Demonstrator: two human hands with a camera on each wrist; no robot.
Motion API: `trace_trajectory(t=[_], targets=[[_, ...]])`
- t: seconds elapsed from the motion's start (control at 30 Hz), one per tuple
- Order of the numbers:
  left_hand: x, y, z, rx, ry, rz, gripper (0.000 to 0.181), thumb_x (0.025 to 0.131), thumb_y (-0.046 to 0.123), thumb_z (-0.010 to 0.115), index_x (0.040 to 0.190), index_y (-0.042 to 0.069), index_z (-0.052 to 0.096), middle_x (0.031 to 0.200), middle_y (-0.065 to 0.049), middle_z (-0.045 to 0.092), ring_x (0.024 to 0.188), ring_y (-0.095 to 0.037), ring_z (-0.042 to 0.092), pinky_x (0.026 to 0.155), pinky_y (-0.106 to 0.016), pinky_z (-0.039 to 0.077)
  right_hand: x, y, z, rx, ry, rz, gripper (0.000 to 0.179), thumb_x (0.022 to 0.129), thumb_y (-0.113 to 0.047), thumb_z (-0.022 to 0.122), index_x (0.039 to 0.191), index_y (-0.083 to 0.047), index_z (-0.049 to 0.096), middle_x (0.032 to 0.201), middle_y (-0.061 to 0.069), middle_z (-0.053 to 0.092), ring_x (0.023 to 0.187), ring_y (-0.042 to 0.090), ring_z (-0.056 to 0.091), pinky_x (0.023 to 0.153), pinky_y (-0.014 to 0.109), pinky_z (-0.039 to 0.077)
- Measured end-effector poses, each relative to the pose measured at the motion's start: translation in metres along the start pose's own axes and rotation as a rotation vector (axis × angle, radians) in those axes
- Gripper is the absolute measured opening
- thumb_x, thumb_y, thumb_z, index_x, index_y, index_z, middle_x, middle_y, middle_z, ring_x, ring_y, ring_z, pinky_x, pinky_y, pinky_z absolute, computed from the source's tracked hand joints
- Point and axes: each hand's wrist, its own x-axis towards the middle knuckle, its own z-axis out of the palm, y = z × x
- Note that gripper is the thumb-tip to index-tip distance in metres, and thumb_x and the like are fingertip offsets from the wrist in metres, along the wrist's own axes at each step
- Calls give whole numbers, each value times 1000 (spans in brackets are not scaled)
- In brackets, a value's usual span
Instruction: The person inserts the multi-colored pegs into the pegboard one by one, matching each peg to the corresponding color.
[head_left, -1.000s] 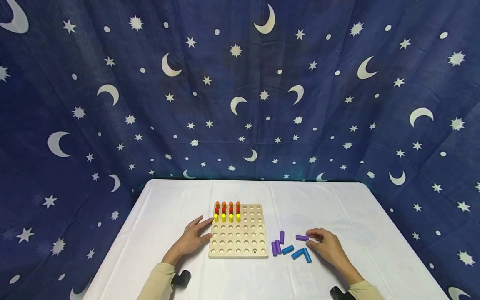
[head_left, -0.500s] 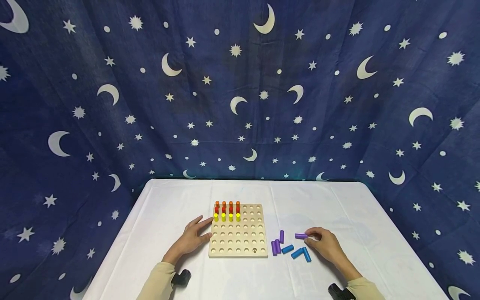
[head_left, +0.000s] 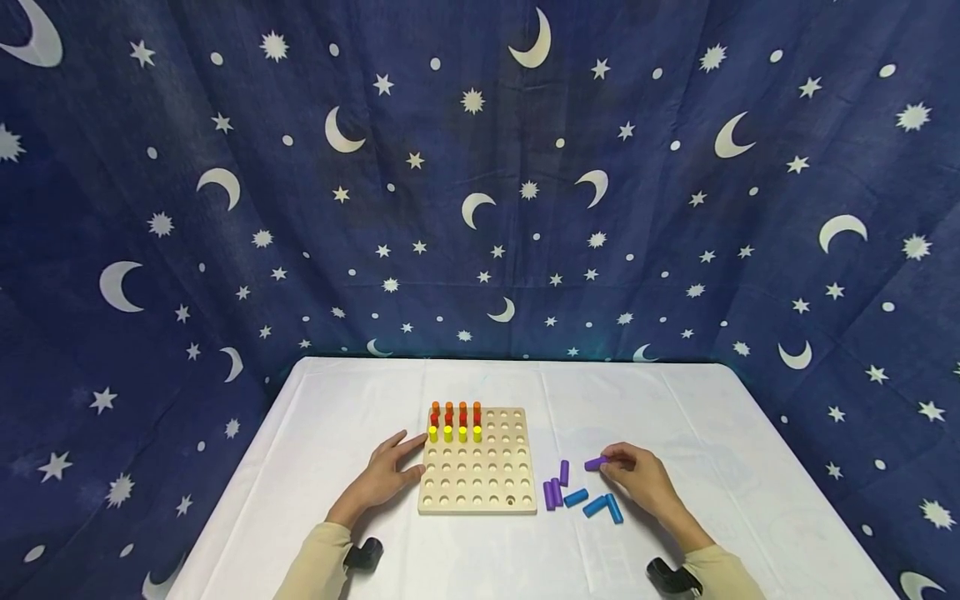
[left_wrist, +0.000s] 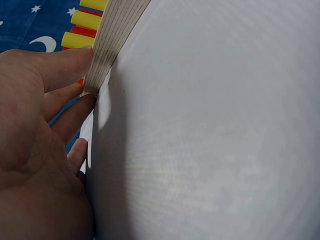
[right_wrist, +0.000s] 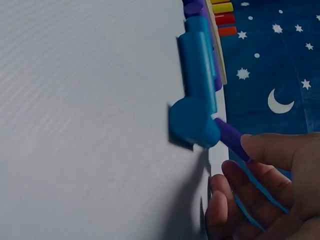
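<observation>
Since the earlier frame, one purple peg [head_left: 596,462] is lifted off the tabletop [head_left: 675,417], pinched in the right hand [head_left: 636,477] grip, while the pegboard [head_left: 477,467] is steadied by the open left hand [head_left: 386,477].

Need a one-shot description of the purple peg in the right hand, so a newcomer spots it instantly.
Start at the square wooden pegboard on the white-clothed table. To its right lies a cluster of loose purple and blue cylindrical pegs. The one you want is the purple cylindrical peg at the cluster's far edge: the only one pinched in the right hand, the rest lying untouched.
</observation>
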Motion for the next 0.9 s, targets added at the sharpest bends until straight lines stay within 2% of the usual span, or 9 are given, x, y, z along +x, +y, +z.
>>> trace_trajectory(t=[0.13,0.27,0.47,0.6,0.7,0.9], targets=[[-1,1,-1,-4,0,12,56,89,33,70,142,24,54,159,-19,31,147,-48,20,113,-72,20,4,-8,2,68,-12,23,17,86,-5,72,103,-3,70,96,11,74,83,11,69,70,18,55],[-1,1,-1,-5,-2,15,56,89,33,70,142,24,54,158,-19,31,147,-48,21,113,-72,20,9,-16,6,91,-5,29,20,87,-5,71,107,-3,70,98,12,74,84,12,69,66,18,54],[0,1,-1,-5,2,14,56,89,33,70,142,25,54,159,-18,31,147,-47,21,112,-72,21,15,-31,12,76,13,-16,22,88,-6,71,110,-6,72,97,11,75,87,17,69,65,19,53],[1,2,-1,4,2,17,57,89,33,70,142,25,53,159,-18,31,147,-47,22,113,-71,21,18,-44,16,89,19,-67,22,87,-5,72,109,-6,72,96,9,75,87,18,69,70,20,55],[1,2,-2,5,5,19,56,89,33,70,143,25,53,158,-18,31,147,-47,22,113,-71,21,19,-55,18,112,6,-99,21,86,-3,73,107,-5,72,95,9,75,86,17,69,74,21,56],[0,0,-1,9,8,30,56,89,33,70,142,24,54,158,-20,32,146,-48,24,112,-72,22,23,-76,30,123,-30,-100,21,84,-4,75,105,-8,73,91,6,75,84,11,68,74,19,55]])
